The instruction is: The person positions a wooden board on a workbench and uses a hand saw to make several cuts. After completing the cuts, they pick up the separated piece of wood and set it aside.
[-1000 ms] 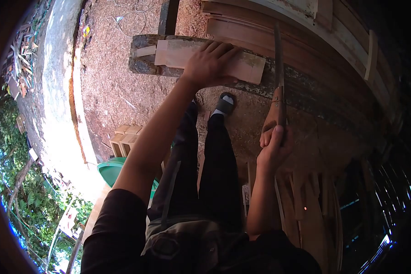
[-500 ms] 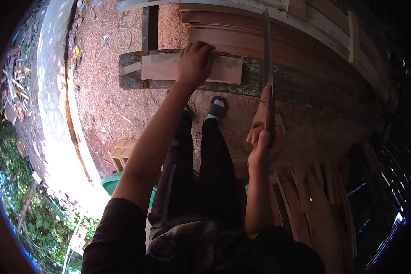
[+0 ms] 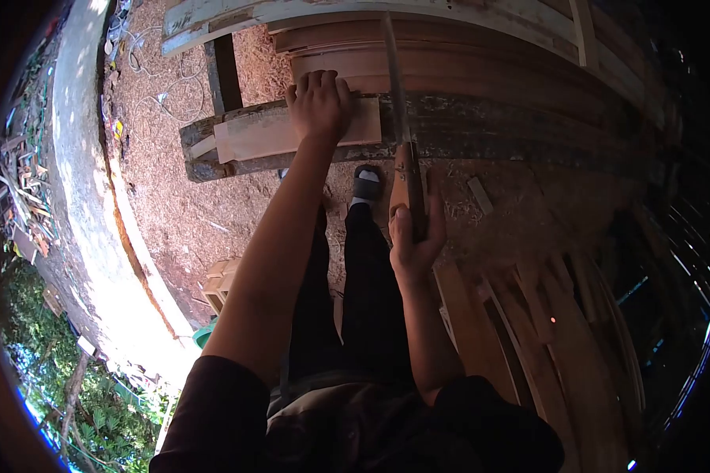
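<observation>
A short pale wooden board (image 3: 252,135) lies along a dark, weathered beam (image 3: 481,130). My left hand (image 3: 319,106) presses down on the board right of its middle, gripping it with the fingers bent toward the far edge. To the right, a handsaw (image 3: 408,177) points away from me, its wooden handle in my right hand (image 3: 416,244). Its narrow blade crosses over the beam close to the board's right end. A small wood strip (image 3: 203,147) sits at the beam's left end.
Reddish planks (image 3: 450,71) are stacked beyond the beam, with a pale timber rail (image 3: 308,12) farther out. Long boards (image 3: 544,355) lie at the lower right. Wood shavings cover the ground around my feet. A green container (image 3: 203,335) shows partly behind my left arm.
The handsaw and my right hand have moved left, bringing the blade closer to the board's right end. My left hand stays on the board, and the whole view has shifted slightly.
</observation>
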Tool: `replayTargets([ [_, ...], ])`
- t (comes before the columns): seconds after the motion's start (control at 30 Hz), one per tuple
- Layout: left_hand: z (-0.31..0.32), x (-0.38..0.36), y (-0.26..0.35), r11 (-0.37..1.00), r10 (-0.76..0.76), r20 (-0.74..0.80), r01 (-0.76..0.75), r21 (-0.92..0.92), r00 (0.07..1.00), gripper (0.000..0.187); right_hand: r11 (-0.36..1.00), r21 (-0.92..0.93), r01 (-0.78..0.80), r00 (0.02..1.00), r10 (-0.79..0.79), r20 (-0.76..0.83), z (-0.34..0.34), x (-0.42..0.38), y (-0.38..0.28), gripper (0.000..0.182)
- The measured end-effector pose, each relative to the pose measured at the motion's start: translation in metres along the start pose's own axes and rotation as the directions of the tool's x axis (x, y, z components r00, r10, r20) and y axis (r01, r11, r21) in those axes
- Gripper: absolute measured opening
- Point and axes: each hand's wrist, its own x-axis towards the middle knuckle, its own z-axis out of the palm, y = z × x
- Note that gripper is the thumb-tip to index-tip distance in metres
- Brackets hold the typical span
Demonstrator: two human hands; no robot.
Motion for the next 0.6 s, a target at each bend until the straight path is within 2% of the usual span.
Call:
replayTargets([
  [0.07,0.008,-0.002,-0.006,1.000,0.023,-0.023,-0.023,0.004,0.999,0.034,0.999,0.022,0.028,0.999,-0.029,0.033,0.003,0.001,-0.004,0.052],
  [0.13,0.012,-0.001,-0.010,0.996,0.087,-0.110,-0.086,0.007,0.990,0.034,0.966,0.162,-0.203,0.968,0.173,0.182,0.014,0.013,-0.015,0.052],
  [0.17,0.015,-0.001,-0.012,0.996,0.094,-0.107,-0.094,0.005,0.990,0.034,0.949,0.164,-0.268,0.955,0.240,0.175,0.015,0.018,-0.020,0.049],
  [0.2,0.016,0.000,-0.013,0.996,0.080,-0.140,-0.086,-0.032,0.987,0.032,0.949,0.166,-0.268,0.956,0.240,0.169,0.015,0.020,-0.014,0.049],
  [0.27,0.013,0.000,-0.008,0.995,0.058,-0.169,-0.070,-0.069,0.984,0.030,0.998,0.067,-0.022,0.989,0.012,0.145,0.014,0.022,0.002,0.054],
  [0.3,0.009,-0.002,-0.004,0.996,-0.039,-0.114,0.030,-0.085,0.993,0.028,0.997,0.067,-0.025,0.989,0.015,0.147,0.014,0.023,-0.005,0.054],
  [0.33,0.007,-0.003,-0.001,0.987,-0.135,-0.057,0.129,-0.097,0.989,0.027,0.985,0.126,-0.121,0.980,0.099,0.170,0.013,0.023,-0.015,0.055],
  [0.37,0.004,-0.002,0.003,0.987,-0.135,-0.052,0.130,-0.095,0.989,0.027,0.959,0.180,-0.219,0.963,0.183,0.197,0.012,0.022,-0.022,0.056],
  [0.43,0.003,-0.003,0.006,0.996,-0.088,-0.104,0.088,-0.007,0.991,0.026,0.954,0.159,-0.253,0.950,0.215,0.225,0.005,0.017,-0.003,0.058],
  [0.53,0.002,0.000,0.008,0.997,-0.059,-0.156,0.064,0.032,0.986,0.026,0.941,0.158,-0.299,0.932,0.252,0.261,0.006,0.010,0.011,0.061],
  [0.6,0.002,0.001,0.009,0.995,-0.066,-0.127,0.074,0.062,0.990,0.026,0.929,0.177,-0.325,0.923,0.271,0.275,0.016,0.010,0.010,0.062],
])
